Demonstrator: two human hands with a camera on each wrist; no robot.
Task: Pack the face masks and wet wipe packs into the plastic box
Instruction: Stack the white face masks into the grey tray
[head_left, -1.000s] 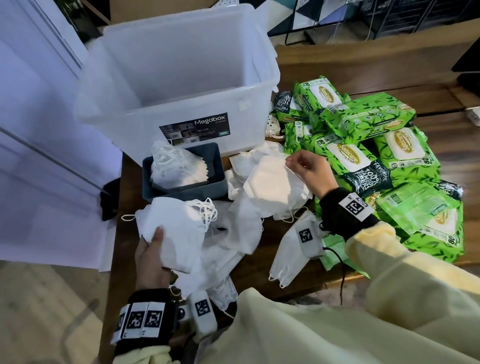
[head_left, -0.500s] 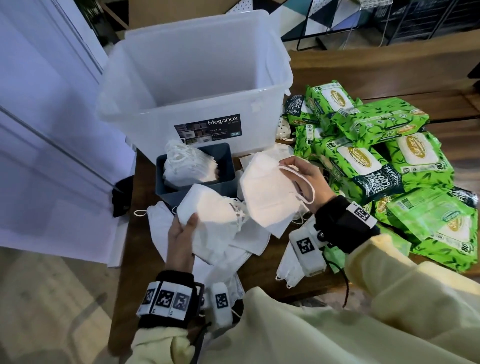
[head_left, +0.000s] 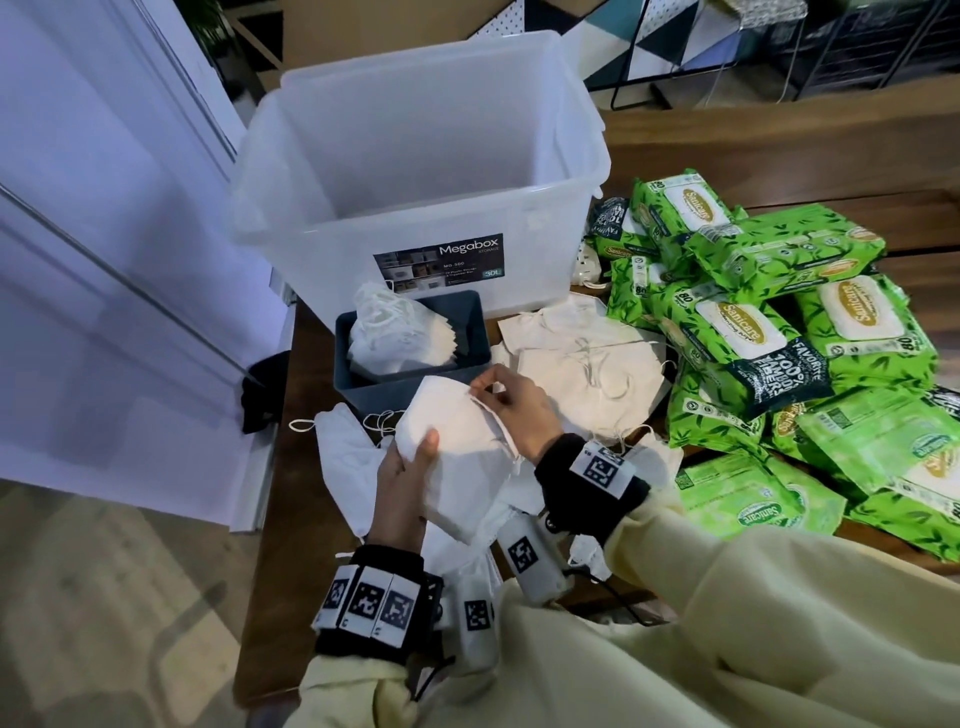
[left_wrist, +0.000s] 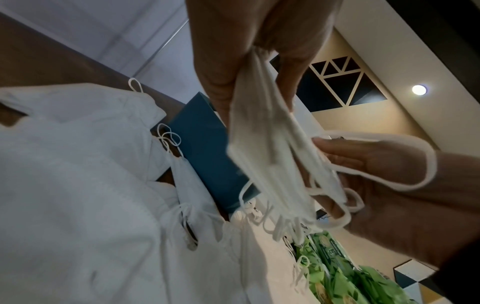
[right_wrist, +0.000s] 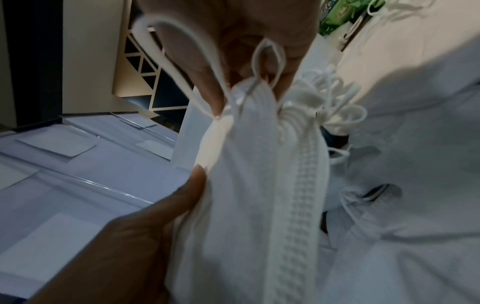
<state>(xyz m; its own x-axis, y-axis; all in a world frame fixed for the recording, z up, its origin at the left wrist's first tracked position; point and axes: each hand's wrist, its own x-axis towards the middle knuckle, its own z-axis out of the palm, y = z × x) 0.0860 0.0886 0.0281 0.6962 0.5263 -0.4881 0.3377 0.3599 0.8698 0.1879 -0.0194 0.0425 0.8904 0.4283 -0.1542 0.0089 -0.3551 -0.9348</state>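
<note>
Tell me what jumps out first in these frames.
The heap of bright green wet wipe packs on the right of the table grabs the eye. Behind centre stands the big translucent plastic box, no items showing inside. In front, the left hand and right hand hold a stack of white face masks together.

Wooden table (head_left: 675, 135), plastic box (head_left: 415, 208), grey bin (head_left: 415, 379), masks (head_left: 587, 374), wipe packs (head_left: 779, 322)

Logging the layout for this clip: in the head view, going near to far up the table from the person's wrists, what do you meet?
Left hand → stack of masks held in both hands → small blue bin with masks in it → plastic box.
</note>
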